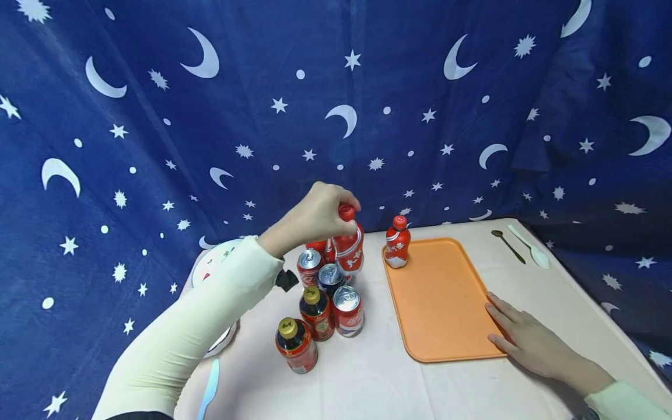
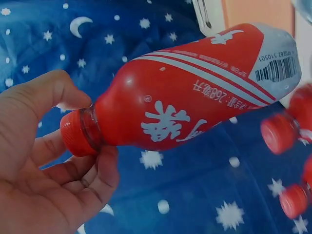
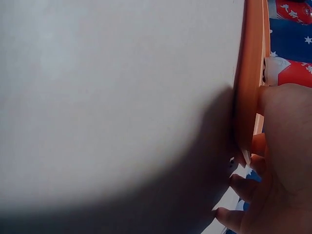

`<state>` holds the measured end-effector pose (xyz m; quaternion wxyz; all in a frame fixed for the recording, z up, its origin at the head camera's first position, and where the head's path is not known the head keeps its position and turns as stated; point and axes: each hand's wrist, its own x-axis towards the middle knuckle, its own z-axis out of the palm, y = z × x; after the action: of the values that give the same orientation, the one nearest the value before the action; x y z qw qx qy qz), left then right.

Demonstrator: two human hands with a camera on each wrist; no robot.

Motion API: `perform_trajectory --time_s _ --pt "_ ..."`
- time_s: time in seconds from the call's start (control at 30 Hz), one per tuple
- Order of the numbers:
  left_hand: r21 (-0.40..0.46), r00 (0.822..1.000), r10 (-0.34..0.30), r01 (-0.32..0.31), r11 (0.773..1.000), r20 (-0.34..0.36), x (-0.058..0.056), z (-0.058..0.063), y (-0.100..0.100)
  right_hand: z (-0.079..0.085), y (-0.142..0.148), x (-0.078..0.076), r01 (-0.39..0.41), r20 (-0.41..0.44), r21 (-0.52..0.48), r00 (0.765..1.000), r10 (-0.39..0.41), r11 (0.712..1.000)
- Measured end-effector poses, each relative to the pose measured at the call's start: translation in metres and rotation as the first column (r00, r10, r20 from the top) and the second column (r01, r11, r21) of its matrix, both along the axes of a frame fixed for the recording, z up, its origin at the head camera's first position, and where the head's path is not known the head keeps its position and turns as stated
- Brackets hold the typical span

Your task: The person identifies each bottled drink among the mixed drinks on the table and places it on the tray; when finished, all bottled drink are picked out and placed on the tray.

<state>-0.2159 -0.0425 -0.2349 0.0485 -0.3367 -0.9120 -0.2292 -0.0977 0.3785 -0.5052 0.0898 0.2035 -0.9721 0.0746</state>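
My left hand (image 1: 326,209) pinches a red cola bottle (image 1: 349,251) at its neck, just under the cap. The bottle is held up over a group of drinks, overlapping them in the head view. Seen from the left wrist, the label of that cola bottle (image 2: 161,107) faces the camera, and thumb and fingers sit on either side of the neck. A matching red bottle (image 1: 397,244) stands upright at the far-left corner of an orange tray (image 1: 446,309). My right hand (image 1: 535,344) rests at the tray's right edge, fingers extended; its thumb touches the rim (image 3: 249,78).
Near the left arm stand a red can (image 1: 349,318), a dark blue can (image 1: 331,280), another red can (image 1: 310,265) and two gold-capped bottles (image 1: 297,347). A dark spoon (image 1: 508,245) and a white spoon (image 1: 530,248) lie back right. A light blue knife (image 1: 210,388) lies front left.
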Motion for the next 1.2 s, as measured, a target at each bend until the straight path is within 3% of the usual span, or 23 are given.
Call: perform_trajectory --time_s 0.27,0.73,0.93,1.03,1.2 --pt "-0.034 0.997 -0.055 0.057 0.998 0.061 -0.013 -0.013 0.047 0.001 -0.002 -0.001 0.003 0.026 0.002 1.000 -0.003 1.000" --pt "-0.117 0.981 -0.117 0.136 0.984 0.156 -0.032 -0.055 0.130 -0.001 0.000 -0.001 0.025 0.047 -0.002 0.999 -0.025 1.000" --pt "-0.177 0.983 -0.136 0.156 0.972 0.120 -0.040 -0.076 0.161 -0.003 -0.001 -0.001 0.027 0.054 0.006 0.998 -0.027 1.000" --pt "-0.200 0.987 -0.115 0.136 0.970 0.113 -0.045 -0.081 0.173 -0.003 -0.001 -0.001 0.024 0.049 0.006 0.998 -0.024 1.000" --pt "-0.206 0.987 -0.010 0.044 0.978 0.162 -0.053 -0.083 0.191 0.000 0.000 -0.002 0.015 0.037 -0.001 0.999 -0.015 1.000"
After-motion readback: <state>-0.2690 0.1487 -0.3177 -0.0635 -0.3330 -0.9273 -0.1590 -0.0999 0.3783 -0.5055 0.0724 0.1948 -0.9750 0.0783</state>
